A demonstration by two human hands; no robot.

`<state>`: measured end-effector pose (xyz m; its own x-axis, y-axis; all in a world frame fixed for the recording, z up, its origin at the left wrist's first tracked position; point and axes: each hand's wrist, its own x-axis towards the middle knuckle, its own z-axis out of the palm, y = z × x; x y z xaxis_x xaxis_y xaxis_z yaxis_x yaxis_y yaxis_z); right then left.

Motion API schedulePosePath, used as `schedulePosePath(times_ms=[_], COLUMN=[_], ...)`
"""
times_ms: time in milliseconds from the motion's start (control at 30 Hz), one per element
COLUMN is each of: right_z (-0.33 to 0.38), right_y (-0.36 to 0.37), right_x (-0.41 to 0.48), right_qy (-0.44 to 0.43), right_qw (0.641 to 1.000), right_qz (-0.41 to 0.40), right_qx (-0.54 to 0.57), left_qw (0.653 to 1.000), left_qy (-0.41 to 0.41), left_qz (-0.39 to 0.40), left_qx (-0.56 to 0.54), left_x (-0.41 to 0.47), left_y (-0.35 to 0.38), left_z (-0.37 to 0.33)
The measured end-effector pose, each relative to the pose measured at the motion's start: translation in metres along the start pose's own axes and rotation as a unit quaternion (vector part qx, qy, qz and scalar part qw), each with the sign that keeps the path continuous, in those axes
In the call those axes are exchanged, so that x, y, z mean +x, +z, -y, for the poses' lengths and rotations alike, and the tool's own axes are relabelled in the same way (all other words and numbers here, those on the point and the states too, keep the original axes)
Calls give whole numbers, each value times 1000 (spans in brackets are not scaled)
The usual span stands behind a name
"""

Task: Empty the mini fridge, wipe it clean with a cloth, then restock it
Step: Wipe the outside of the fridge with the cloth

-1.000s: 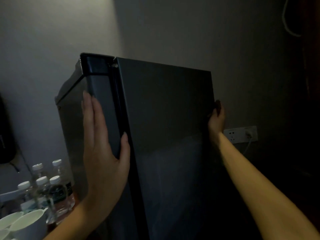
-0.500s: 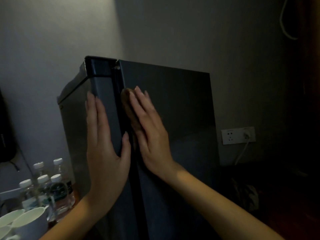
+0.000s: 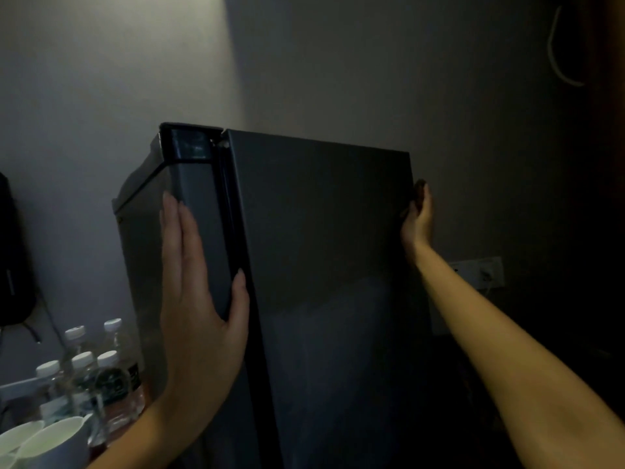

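Observation:
The dark grey mini fridge (image 3: pixel 321 231) stands shut in front of me in dim light, seen corner-on. My left hand (image 3: pixel 196 316) lies flat on the narrow face left of the door seam, fingers straight up and thumb at the seam. My right hand (image 3: pixel 417 221) is at the far right edge of the broad panel. Its fingers point up and press a small dark thing, seemingly the cloth (image 3: pixel 419 189), against that edge. The fridge's inside is hidden.
Several capped water bottles (image 3: pixel 108 377) stand at the lower left beside the fridge, with white cups (image 3: pixel 50 441) in front of them. A wall socket (image 3: pixel 487 270) with a plug sits behind my right forearm. A dark appliance (image 3: pixel 10 258) is at the left edge.
My right hand swept from the panel's far edge to the seam beside my left hand, then back to the far edge. The left hand stayed flat in place.

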<state>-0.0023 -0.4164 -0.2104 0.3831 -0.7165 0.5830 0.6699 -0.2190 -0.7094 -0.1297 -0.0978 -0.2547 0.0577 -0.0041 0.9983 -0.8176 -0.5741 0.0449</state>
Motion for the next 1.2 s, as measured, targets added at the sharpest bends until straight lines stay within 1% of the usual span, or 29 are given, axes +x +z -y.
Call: schedulePosePath(times_ms=[33,67,100,167,233,300,367,433,500,667,733,767,800,833,867,900,933,967,1000,1067,1100,1133,1200], right_z=[8,17,27,52,81,109,129,140,142,137,136,133,129,125,121,115,108,100,94,80,72,65,53], right_y=[4,9,16,31,49,67,82,89,86,63,56,53,50,44,37,28,19,10,1,-10,-12,-13,-13], right_x=[0,-5,-12,-33,-59,-92,-129,-157,-163,-146,-137,-132,-129,-129,-132,-138,-148,-161,-176,-208,-222,-235,-257], right_qy=[15,10,-14,-99,-182,-271,-359,-415,-439,-454,-440,-418,-375,-298,-221,-171,-144,-143,-163,-242,-267,-271,-241], right_qw=[1000,1000,1000,995,982,958,921,884,859,829,834,849,876,913,943,961,968,971,970,959,952,949,957], right_qz=[-17,-25,-20,18,57,91,149,213,262,326,332,322,300,264,205,129,78,58,65,118,143,158,162], right_qx=[7,7,4,-16,-9,4,9,4,0,-15,-16,0,35,89,144,176,189,185,170,90,52,29,9], left_qw=[1000,1000,1000,1000,1000,1000,1000,1000,1000,1000,1000,1000,1000,1000,1000,999,999,999,999,998,998,998,997], left_qy=[1,4,6,11,15,14,9,3,-5,-4,-3,-3,-3,-4,-8,-12,-14,-13,-11,-11,-12,-14,-22], left_qz=[1,1,1,0,-3,-3,-3,-2,2,-1,-2,-3,-2,1,3,5,8,11,14,13,11,8,4], left_qx=[0,-2,-3,-5,-3,-4,-4,-2,0,-5,-12,-16,-20,-24,-27,-31,-34,-40,-46,-61,-66,-69,-74], left_x=[0,0,0,0,0,0,0,0,-1,0,-1,-1,-2,-3,-3,-3,-3,-3,-3,-3,-3,-4,-8], left_y=[0,0,0,0,0,0,0,0,0,-1,-1,-1,-1,-1,-2,-2,-2,-2,-3,-2,-2,-2,-2], left_z=[0,0,0,1,1,2,2,2,2,1,2,2,2,1,1,1,1,2,2,3,3,3,3])
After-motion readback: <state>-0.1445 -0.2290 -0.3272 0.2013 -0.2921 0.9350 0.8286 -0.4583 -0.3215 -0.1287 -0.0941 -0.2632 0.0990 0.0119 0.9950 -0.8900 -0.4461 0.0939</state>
